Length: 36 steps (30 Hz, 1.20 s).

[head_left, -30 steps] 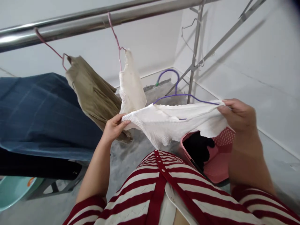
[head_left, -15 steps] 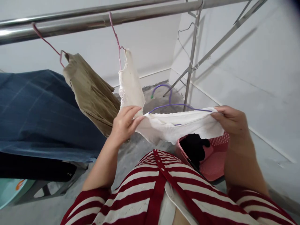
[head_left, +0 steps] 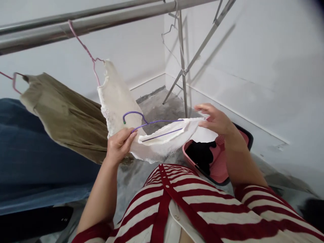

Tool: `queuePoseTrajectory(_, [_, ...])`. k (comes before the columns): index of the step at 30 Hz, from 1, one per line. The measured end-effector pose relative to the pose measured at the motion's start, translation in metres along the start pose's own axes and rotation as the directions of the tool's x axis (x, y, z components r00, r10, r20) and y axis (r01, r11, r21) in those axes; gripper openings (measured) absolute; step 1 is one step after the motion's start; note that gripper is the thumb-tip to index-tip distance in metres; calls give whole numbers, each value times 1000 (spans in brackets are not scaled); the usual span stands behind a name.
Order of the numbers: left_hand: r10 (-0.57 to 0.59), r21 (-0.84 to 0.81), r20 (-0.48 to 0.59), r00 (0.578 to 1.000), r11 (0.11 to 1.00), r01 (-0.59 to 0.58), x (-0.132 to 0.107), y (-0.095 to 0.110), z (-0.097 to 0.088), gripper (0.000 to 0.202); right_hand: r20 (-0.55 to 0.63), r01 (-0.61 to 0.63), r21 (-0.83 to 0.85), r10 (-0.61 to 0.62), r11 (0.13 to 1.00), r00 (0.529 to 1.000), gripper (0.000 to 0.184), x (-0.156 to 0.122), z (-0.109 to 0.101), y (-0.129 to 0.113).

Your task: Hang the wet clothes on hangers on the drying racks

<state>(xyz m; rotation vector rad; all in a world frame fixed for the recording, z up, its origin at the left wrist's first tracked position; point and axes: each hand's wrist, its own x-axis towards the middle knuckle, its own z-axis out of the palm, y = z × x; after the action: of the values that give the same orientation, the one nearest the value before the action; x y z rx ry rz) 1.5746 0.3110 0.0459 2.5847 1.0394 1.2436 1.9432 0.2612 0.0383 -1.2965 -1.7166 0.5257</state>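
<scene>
A small white knitted garment [head_left: 164, 141] is stretched between my hands at chest height, with a purple wire hanger [head_left: 149, 123] threaded through it. My left hand [head_left: 120, 145] pinches the garment's left end, just below the hanger's hook. Gripping the right end is my right hand [head_left: 215, 119], thumb underneath and fingers partly spread above. Behind my left hand hangs a cream lace garment [head_left: 115, 98] on a pink hanger [head_left: 84, 50].
A metal drying rail [head_left: 76, 25] runs across the top, with an olive garment [head_left: 65, 116] and blue denim [head_left: 20, 148] hanging at the left. A pink laundry basket [head_left: 227, 158] with dark clothes stands on the concrete floor below my right hand. The rack's legs [head_left: 183, 67] stand beside white walls.
My hands have come closer together, so the white garment is bunched narrower on the purple hanger. The view has swung right; the hanging clothes sit further left in frame.
</scene>
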Motion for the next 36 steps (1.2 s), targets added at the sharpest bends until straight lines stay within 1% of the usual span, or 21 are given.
queuePoseTrajectory(1, [-37, -16, -19, 999, 999, 37, -2, -1, -1, 18, -17, -47, 20, 47, 999, 999, 50, -4, -2, 8])
queuePoseTrajectory(2, [-75, -33, -36, 997, 997, 74, -4, -3, -2, 18, -17, -101, 50, 102, 994, 995, 53, -8, -3, 15])
queuePoseTrajectory(4, [-135, -64, -58, 989, 989, 131, -7, -6, -6, 18, -28, -213, 112, 217, 971, 976, 44, -16, -5, 27])
queuePoseTrajectory(5, [-154, -72, -64, 986, 986, 149, -8, -8, -8, 18, -63, -248, 137, 259, 959, 964, 36, -19, -7, 29])
queuePoseTrajectory(7, [-176, -74, -73, 982, 982, 171, -9, -10, -11, 19, -156, -259, 162, 284, 952, 946, 28, -24, -11, 28])
queuePoseTrajectory(9, [-187, -73, -86, 979, 981, 181, -8, -12, -12, 20, -190, -217, 155, 245, 964, 951, 26, -25, -17, 19])
queuePoseTrajectory(12, [-192, -81, -78, 978, 979, 186, -4, -12, -10, 21, -144, -80, 113, 96, 990, 985, 34, -22, -23, 4])
queuePoseTrajectory(14, [-184, -82, -40, 982, 980, 181, -1, -8, -7, 23, -111, 8, 25, -6, 1000, 994, 39, -18, -23, -5])
queuePoseTrajectory(16, [-147, -90, 1, 989, 985, 147, 4, -1, -3, 23, -30, 62, -126, -67, 990, 997, 31, -14, -20, -11])
queuePoseTrajectory(18, [-96, -101, 32, 995, 990, 99, 10, 6, 2, 24, 66, 117, -264, -103, 957, 993, 22, -10, -19, -15])
queuePoseTrajectory(19, [-77, -104, 41, 996, 991, 81, 14, 9, 5, 25, 111, 147, -306, -118, 941, 987, 21, -9, -19, -17])
queuePoseTrajectory(22, [-35, -118, 62, 997, 992, 42, 22, 14, 12, 28, 229, 215, -342, -141, 914, 963, 24, -7, -25, -22])
queuePoseTrajectory(24, [-9, -142, 73, 997, 990, 19, 27, 13, 14, 29, 255, 235, -322, -155, 917, 954, 24, -8, -31, -25])
queuePoseTrajectory(26, [14, -170, 96, 995, 986, 2, 29, 9, 12, 30, 190, 197, -293, -145, 935, 971, 22, -12, -38, -25])
queuePoseTrajectory(28, [13, -189, 125, 992, 982, 11, 29, 3, 8, 35, 29, 71, -250, -66, 966, 997, 23, -19, -48, -21])
queuePoseTrajectory(29, [-9, -196, 138, 990, 980, 37, 28, -1, 6, 42, -73, -13, -215, -2, 977, 997, 23, -23, -54, -16])
queuePoseTrajectory(30, [-51, -207, 151, 987, 975, 82, 27, -6, 4, 48, -176, -94, -169, 63, 981, 982, 24, -27, -60, -11])
queuePoseTrajectory(31, [-108, -229, 166, 980, 963, 145, 25, -11, 4, 52, -278, -158, -121, 120, 980, 953, 26, -32, -66, -6])
queuePoseTrajectory(33, [-238, -316, 191, 952, 903, 289, 20, -21, 6, 47, -434, -242, -41, 201, 969, 878, 28, -41, -77, 4])
queuePoseTrajectory(35, [-354, -443, 181, 918, 803, 397, 15, -32, 13, 37, -506, -317, 0, 273, 949, 818, 31, -46, -83, 9])
queuePoseTrajectory(36, [-408, -504, 158, 899, 750, 429, 14, -36, 17, 34, -521, -354, 18, 311, 935, 795, 33, -48, -84, 10])
